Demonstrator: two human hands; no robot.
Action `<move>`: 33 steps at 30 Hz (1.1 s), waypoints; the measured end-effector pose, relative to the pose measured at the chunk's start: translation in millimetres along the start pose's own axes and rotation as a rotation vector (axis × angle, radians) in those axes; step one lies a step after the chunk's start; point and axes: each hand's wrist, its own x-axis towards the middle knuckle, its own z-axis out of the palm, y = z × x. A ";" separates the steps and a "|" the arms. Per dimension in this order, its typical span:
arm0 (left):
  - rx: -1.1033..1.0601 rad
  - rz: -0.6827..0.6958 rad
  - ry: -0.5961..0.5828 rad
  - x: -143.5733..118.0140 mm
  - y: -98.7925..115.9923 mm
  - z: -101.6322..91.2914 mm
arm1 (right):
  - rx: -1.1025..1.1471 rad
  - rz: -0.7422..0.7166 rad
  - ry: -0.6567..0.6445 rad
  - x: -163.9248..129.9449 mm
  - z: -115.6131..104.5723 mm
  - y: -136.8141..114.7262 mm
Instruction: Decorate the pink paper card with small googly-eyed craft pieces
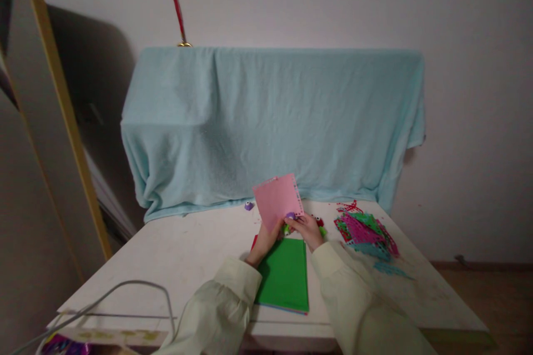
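Observation:
My left hand (266,241) grips the lower corner of a pink sheet of paper (275,199), which is tilted up above the table. Small punched holes run along the sheet's top and right edges. My right hand (308,228) is closed on a small purple paper punch (290,215) at the sheet's lower right edge. Below my hands lies a stack of coloured paper (285,274) with a green sheet on top. A bright green small object (286,229) shows between my hands, partly hidden. Beyond my right hand sit a red one (319,222) and a green one (322,230).
Another purple punch (249,206) stands at the back of the white table (187,255). Punched paper strips (366,233) are heaped on the right. A light blue cloth (270,122) hangs behind. A grey cable (137,283) curves over the front left.

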 end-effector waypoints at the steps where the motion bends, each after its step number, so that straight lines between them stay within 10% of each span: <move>1: -0.001 -0.003 -0.011 0.2 -1.4 0.2 | 0.002 0.002 -0.003 0.0 0.1 0.0; 33: -0.001 0.003 -0.047 2.4 -7.5 0.3 | -0.019 0.007 0.006 1.9 -2.6 4.0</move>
